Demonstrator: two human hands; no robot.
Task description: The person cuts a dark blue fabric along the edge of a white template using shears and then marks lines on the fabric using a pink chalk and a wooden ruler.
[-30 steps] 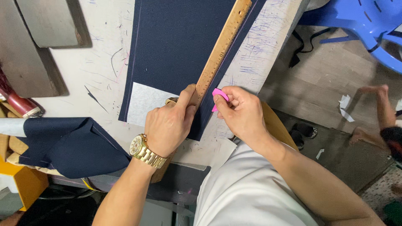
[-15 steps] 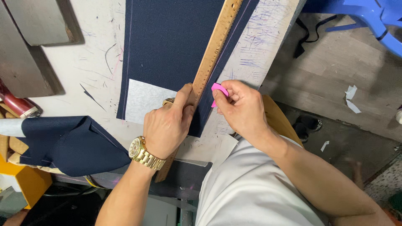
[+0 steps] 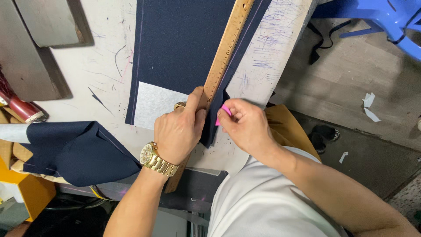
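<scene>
A navy fabric panel [image 3: 180, 48] lies flat on a white, pen-marked table [image 3: 101, 74], with a pale grey patch [image 3: 151, 105] at its near left corner. A long wooden ruler [image 3: 226, 50] lies diagonally along the panel's right edge. My left hand [image 3: 177, 131], wearing a gold watch, presses down on the ruler's near end. My right hand [image 3: 243, 125] pinches a small pink piece of chalk [image 3: 225, 112] against the fabric beside the ruler's edge.
A folded navy cloth [image 3: 70, 151] lies at the table's near left. Grey blocks [image 3: 41, 39] sit at the far left, with a dark red cylinder [image 3: 19, 107] below them. A blue plastic chair [image 3: 386, 19] stands on the floor at the right, near paper scraps [image 3: 368, 107].
The view has shifted a little and the chair has slid toward the upper right. My right hand with the chalk has moved slightly nearer along the ruler. My left hand stays pressed on it.
</scene>
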